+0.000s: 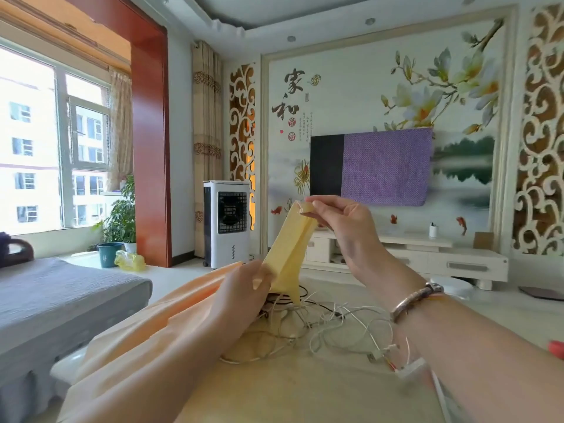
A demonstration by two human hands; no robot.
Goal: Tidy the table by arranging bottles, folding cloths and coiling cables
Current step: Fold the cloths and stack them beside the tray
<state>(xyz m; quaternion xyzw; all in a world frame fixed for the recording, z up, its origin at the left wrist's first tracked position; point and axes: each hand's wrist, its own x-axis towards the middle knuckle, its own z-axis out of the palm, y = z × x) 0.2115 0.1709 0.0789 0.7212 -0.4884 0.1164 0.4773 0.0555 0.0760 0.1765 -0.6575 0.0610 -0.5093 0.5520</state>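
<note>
Tangled cables (329, 322) sprawl across the tabletop (305, 392). Above them, both hands hold a yellow cloth (290, 248) taut. Right hand (341, 215) fingers pinch its top corner; left hand (244, 285) fingers grip its lower edge.

Ahead of you a floral mural wall (360, 96) carries a television (326, 166) half draped in purple fabric (386, 166), above a low white cabinet (427, 257). To your left, daylight pours through a wide window (45, 141) beside a red wood pillar (149, 148) (potted plants (122, 215) sit on the sill). A white air cooler (227, 224) stands by striped curtains (207, 141), and a grey-covered sofa (55, 294) lies nearer you.
</note>
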